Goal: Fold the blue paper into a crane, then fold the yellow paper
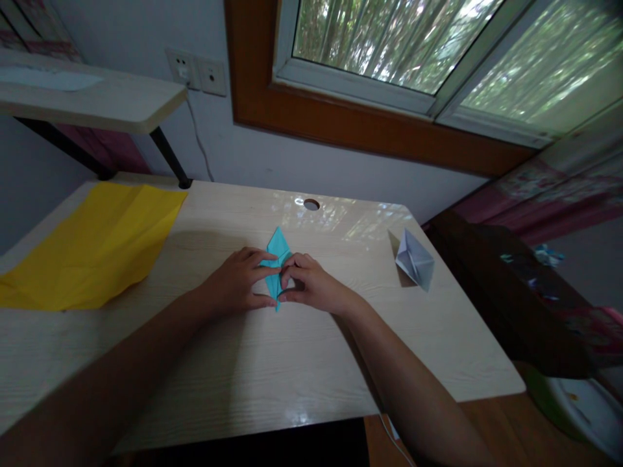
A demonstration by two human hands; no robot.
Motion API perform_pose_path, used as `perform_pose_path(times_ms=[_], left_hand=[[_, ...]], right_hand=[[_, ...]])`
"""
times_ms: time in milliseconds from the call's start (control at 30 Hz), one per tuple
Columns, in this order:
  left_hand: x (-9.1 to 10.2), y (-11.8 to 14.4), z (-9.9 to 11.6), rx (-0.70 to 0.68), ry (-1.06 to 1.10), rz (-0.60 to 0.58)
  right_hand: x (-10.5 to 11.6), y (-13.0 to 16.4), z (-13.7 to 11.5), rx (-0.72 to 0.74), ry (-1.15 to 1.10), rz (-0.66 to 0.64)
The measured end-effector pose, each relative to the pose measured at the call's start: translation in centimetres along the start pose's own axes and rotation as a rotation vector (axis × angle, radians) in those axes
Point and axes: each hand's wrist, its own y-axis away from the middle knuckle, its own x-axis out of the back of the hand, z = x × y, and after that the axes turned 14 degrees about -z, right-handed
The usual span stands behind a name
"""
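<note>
A turquoise piece of folded paper (278, 242) lies on the pale wooden table (292, 363), in a narrow diamond shape with its long points facing away from and toward me. From the left, my left hand (239, 277) holds it down, fingers across its middle and thumb near its lower point. My right hand (315, 285) has curled fingers and pinches the paper's right edge, its thumb close to the lower tip. The fingers cover much of the middle and lower folds.
A large yellow sheet (102, 246) covers the table's left side, beneath a raised shelf (97, 107). At the right stands a folded pale grey paper shape (413, 259). The table has a round cable hole (311, 205) near its back edge, with a window above.
</note>
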Motion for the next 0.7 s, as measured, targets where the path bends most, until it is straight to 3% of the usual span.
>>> perform_pose_path(times_ms=[333, 700], left_hand=[[0.6, -0.2, 0.9, 0.059, 0.023, -0.048], [-0.2, -0.1, 1.1, 0.082, 0.006, -0.010]], right_hand=[[-0.1, -0.2, -0.3, -0.025, 0.034, 0.020], [-0.5, -0.4, -0.1, -0.043, 0.033, 0.046]])
